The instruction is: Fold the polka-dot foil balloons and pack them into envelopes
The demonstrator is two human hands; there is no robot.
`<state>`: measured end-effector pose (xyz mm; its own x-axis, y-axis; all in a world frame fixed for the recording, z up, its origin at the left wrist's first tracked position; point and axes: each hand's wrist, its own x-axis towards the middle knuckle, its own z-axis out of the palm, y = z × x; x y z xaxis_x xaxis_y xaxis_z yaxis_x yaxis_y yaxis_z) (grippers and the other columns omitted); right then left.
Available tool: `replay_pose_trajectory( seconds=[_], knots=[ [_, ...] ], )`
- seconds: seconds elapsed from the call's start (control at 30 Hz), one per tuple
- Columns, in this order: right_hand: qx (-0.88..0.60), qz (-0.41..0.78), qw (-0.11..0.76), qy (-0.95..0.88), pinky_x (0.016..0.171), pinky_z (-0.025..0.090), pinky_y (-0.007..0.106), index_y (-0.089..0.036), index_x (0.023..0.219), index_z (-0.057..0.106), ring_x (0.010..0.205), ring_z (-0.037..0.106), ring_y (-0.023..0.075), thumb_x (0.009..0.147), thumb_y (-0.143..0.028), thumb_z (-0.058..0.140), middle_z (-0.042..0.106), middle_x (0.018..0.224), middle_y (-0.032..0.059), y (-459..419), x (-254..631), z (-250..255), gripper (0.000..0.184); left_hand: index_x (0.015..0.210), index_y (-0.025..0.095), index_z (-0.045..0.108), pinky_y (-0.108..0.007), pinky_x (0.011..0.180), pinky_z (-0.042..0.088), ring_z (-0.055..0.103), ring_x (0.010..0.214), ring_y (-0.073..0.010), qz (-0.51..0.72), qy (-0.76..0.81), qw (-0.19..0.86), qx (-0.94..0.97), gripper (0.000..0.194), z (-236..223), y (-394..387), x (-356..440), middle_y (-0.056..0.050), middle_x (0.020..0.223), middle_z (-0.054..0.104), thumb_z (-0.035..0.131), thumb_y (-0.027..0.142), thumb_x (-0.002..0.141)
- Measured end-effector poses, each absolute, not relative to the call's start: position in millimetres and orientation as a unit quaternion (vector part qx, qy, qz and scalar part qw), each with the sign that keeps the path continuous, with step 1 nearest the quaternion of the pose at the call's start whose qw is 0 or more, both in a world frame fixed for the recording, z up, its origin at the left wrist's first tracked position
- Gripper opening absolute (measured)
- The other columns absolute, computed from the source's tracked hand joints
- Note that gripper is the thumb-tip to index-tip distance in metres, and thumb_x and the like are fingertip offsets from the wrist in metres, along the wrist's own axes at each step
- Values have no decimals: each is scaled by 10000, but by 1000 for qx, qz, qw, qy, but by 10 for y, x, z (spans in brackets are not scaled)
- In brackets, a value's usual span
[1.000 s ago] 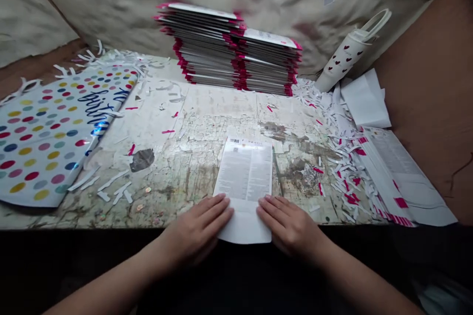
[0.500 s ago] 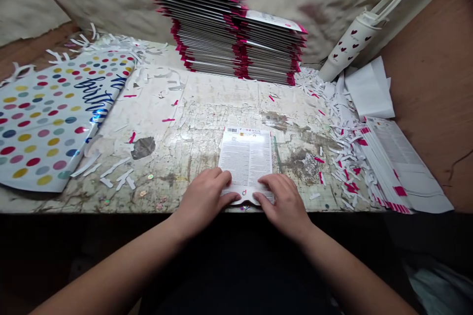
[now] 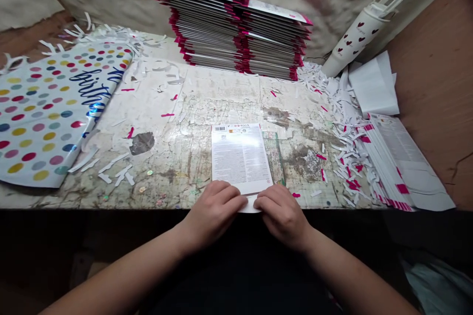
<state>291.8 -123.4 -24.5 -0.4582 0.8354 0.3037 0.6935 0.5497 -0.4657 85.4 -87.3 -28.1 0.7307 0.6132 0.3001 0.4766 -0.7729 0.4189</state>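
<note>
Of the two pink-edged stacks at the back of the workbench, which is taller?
The left stack: its top rises above that of the right stack, which stands nearer the white heart-patterned tumbler.

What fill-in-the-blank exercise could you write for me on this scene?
1. Of the near and far ends of the printed paper, the left hand and right hand touch the ____ one.
2. Of the two pink-edged stacks, the ____ one reaches higher.
3. The white tumbler is patterned with small dark ____.

Missing words: near; left; hearts.
</note>
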Motion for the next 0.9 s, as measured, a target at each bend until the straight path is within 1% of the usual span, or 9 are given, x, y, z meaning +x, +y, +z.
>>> replay_pose_trajectory(
  seconds=[0.13, 0.3, 0.4, 0.5, 0.57, 0.63, 0.7, 0.8, 0.9],
  knots=[
    [-450, 117, 238, -853, 669, 402, 318, -174, 946, 643, 746, 509, 178, 868, -130, 398, 602, 775, 64, -1207, 2920, -275, 261, 868, 180, 627, -333, 717, 427, 510, 794, -194, 207, 295, 141, 922, 210, -292, -875, 895, -70, 825, 602, 418, 188, 884],
    [-490, 176, 210, -827, 680, 429, 300, -182, 863, 635, 746, 528, 170, 854, -140, 452, 601, 765, 47, -1109, 2905, -234, 188, 815, 176, 584, -314, 650, 431, 537, 719, -187, 174, 398, 182, 882, 152, -220, -881, 1002, -49, 767, 596, 437, 174, 855],
    [-553, 207, 186, -785, 650, 465, 279, -167, 891, 598, 729, 559, 161, 830, -185, 541, 609, 792, 42, -986, 2876, -171, 86, 881, 161, 544, -299, 602, 449, 553, 658, -181, 141, 461, 194, 854, 110, -166, -840, 1080, -36, 731, 592, 448, 213, 865],
    [-535, 136, 184, -813, 787, 489, 368, -185, 1004, 609, 925, 583, 213, 831, -196, 557, 630, 1017, 99, -906, 2895, -165, 181, 992, 147, 559, -376, 755, 470, 584, 877, -243, 166, 414, 123, 886, 168, -205, -797, 1014, -104, 974, 633, 450, 191, 873],
    [-459, 101, 183, -863, 928, 433, 444, -208, 1072, 613, 1111, 527, 241, 859, -189, 518, 595, 1180, 104, -928, 2953, -211, 234, 1076, 157, 568, -456, 917, 390, 534, 1066, -282, 182, 330, 68, 924, 245, -278, -803, 838, -107, 1131, 615, 426, 140, 877],
    [-389, 107, 167, -900, 998, 394, 448, -197, 1173, 568, 1207, 465, 236, 875, -223, 505, 553, 1264, 90, -1019, 3036, -275, 305, 1171, 174, 542, -487, 1019, 279, 482, 1165, -279, 176, 267, 49, 946, 341, -340, -855, 585, -80, 1193, 604, 416, 93, 865],
    [-361, 106, 153, -914, 1005, 411, 419, -157, 1244, 512, 1220, 459, 225, 883, -205, 488, 545, 1275, 90, -1149, 3116, -317, 364, 1202, 194, 536, -467, 1044, 254, 482, 1174, -267, 184, 265, 59, 945, 397, -345, -952, 338, -67, 1196, 608, 458, 75, 831],
    [-338, 46, 193, -920, 945, 484, 378, -111, 1193, 551, 1146, 532, 214, 873, -76, 441, 619, 1168, 106, -1309, 3163, -270, 341, 1029, 216, 640, -376, 891, 425, 597, 960, -239, 239, 346, 180, 889, 274, -218, -1110, 172, -62, 984, 684, 537, 121, 793],
    [-314, -14, 263, -912, 876, 537, 361, -59, 1096, 607, 1060, 594, 235, 850, -45, 455, 665, 1063, 144, -1331, 3086, -108, 290, 880, 193, 666, -256, 607, 485, 615, 675, -169, 173, 441, 525, 707, 172, -33, -1164, 335, -52, 795, 678, 516, 270, 843]
  ],
)
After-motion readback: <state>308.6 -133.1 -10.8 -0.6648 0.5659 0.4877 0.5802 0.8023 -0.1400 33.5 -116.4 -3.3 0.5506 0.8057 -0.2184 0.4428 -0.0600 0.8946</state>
